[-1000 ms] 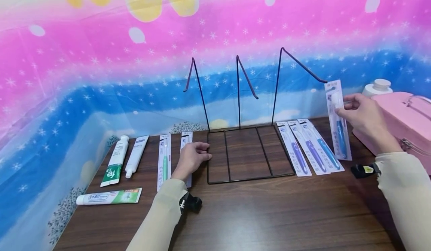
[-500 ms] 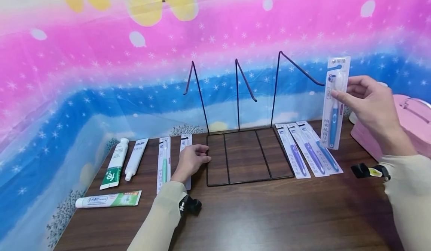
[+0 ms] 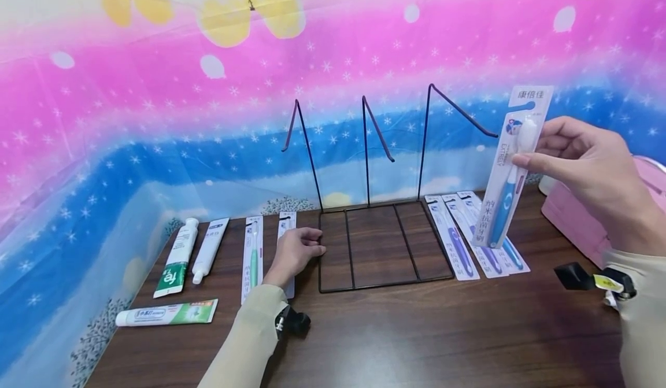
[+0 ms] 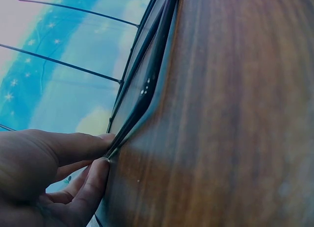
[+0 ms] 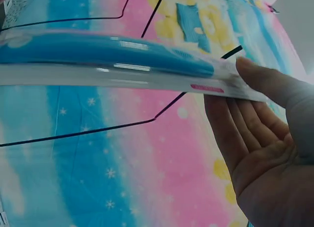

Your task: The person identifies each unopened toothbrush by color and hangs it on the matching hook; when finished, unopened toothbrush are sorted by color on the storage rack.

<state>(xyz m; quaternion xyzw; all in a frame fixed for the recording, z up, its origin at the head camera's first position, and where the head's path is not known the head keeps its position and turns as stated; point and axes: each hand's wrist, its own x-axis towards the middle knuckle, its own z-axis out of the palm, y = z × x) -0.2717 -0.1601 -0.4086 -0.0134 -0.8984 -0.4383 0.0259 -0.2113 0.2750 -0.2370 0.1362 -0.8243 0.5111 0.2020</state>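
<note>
My right hand (image 3: 598, 165) holds up a blue toothbrush in its blister pack (image 3: 502, 209), thumb on the front and fingers behind. The pack leans, its hang slot at the top, left of the hand. In the right wrist view the blue handle (image 5: 122, 53) runs lengthwise from the fingers. A black wire display rack (image 3: 385, 284) stands on the table with three upright hooks; the pack is just right of the tip of the right-hand hook (image 3: 463, 110). With thumb and forefinger my left hand (image 3: 296, 255) pinches the rack's left base wire (image 4: 147, 87).
Several packed toothbrushes (image 3: 458, 246) lie right of the rack, partly behind the held pack. Left of it are a green toothbrush pack (image 3: 254, 255), another pack partly under the left hand, and three toothpaste tubes (image 3: 166, 313). A pink bag (image 3: 572, 220) sits at the right.
My right hand has lifted the toothbrush pack up and nearer to me, then tilted it so its lower end swings left over the other packs. My left hand stays at the rack.
</note>
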